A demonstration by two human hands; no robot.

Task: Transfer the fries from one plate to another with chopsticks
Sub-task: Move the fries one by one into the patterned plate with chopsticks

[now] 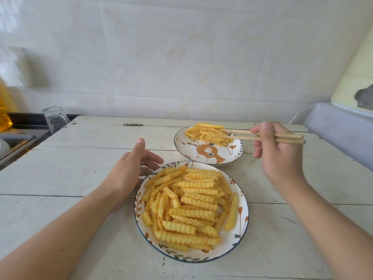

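Whitewashed planks make up the table (80,178), and everything here is placed against the near plate (243,211), the full one. Off to its far left, an upturned glass mug (55,118) sits at the table's back edge, well out of play.

Just left of the near plate, the left hand (129,174) lies thumb up, fingers loosely spread and curled toward the rim, closed on nothing. It looks to be touching or nearly touching the rim; I can't tell which. Forearm low, coming in from the bottom left corner.

On the near plate itself, a big heap of crinkle-cut fries (191,203), so by my reckoning most of the job is ahead.

Beyond and to the right, the far plate (210,156) with the rabbit picture holds a small pile of fries (207,133) along its back half. The chopsticks (262,135) reach in from the right, nearly level, tips buried in that pile and a little apart. Whether they pinch a fry or have let one go, I cannot tell.

Right of both plates, the right hand (280,150) pinches the sticks at their upper half, thumb on top, wrist cocked back.

Risks? Pull the tips out sideways and they could drag a fry over the far rim. Ridged fries can also roll between the sticks if pinched off centre. And an unsteadied near plate may slide when the heap is prodded.
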